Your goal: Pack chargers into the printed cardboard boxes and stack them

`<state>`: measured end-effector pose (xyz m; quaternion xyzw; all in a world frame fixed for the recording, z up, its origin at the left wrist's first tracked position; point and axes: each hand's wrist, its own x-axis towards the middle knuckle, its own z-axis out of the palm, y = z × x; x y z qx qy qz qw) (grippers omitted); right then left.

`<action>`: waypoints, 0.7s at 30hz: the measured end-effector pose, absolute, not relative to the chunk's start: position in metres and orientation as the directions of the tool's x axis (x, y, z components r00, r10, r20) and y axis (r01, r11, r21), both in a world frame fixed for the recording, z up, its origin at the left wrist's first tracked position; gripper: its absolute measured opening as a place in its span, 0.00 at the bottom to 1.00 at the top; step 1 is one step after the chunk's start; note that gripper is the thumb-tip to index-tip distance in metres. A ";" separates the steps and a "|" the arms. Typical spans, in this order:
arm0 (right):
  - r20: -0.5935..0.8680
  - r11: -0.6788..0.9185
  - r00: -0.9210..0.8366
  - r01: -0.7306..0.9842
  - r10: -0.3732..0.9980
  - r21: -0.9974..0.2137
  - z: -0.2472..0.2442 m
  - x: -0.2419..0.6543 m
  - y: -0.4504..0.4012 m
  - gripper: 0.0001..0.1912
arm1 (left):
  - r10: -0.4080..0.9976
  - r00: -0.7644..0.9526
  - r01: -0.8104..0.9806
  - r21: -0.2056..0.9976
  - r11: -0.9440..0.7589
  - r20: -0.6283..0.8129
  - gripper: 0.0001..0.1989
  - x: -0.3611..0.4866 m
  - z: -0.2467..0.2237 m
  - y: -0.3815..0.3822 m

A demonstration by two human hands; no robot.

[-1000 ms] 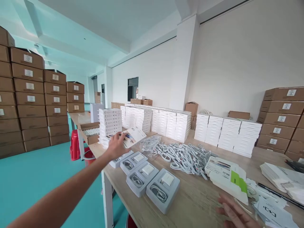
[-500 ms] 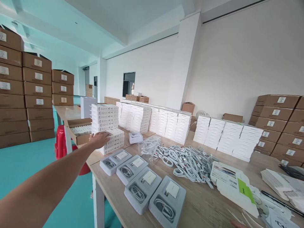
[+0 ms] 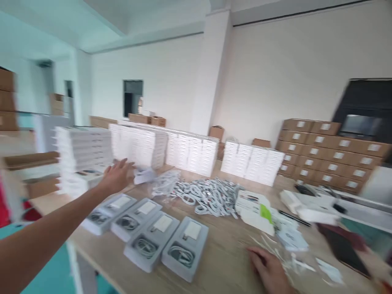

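Hands [image 3: 118, 177]: left now nearer white tray [image 3: 145, 175]

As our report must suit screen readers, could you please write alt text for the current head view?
A person's left hand stretches over a wooden table near stacked white boxes, the right hand open to the right of four grey trays, each holding a coiled cable and white adapter. Loose cables lie heaped behind.

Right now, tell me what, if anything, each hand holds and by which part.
Nothing visibly held: the left hand is beside the small pale tray, contact unclear; the right hand is over the table.
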<state>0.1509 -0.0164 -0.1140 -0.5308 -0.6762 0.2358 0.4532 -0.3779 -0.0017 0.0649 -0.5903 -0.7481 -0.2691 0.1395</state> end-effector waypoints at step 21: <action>0.662 0.419 -0.024 0.791 0.749 -0.446 -0.078 0.199 0.059 0.26 | 0.913 0.267 0.666 0.626 -0.405 0.307 0.07 0.012 -0.079 0.022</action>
